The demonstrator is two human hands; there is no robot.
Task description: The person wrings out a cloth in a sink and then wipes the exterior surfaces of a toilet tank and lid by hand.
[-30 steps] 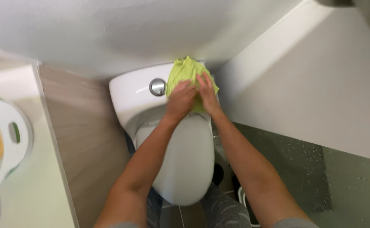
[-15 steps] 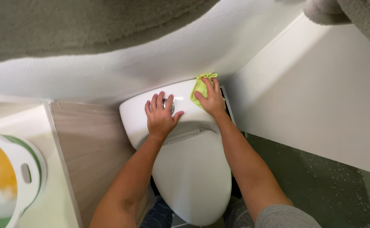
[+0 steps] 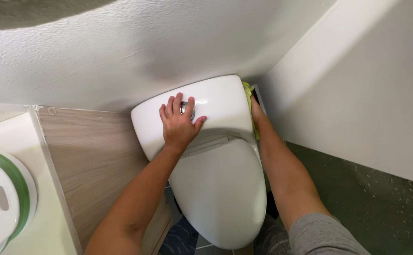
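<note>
Two bare hands work at our glossy white ceramic toilet [image 3: 218, 189], its lid shut. Our left hand [image 3: 179, 123] lies flat, fingers spread, on the white tank top [image 3: 216, 101] over the round chrome flush button [image 3: 186, 107]. Our right hand [image 3: 256, 114] presses a yellow-green cloth [image 3: 249, 97] against the tank's side; its fingers are hidden, so we cannot tell their grip.

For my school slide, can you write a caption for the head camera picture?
Left hand rests flat on the white toilet tank while the right hand presses a green cloth against its side.
</note>
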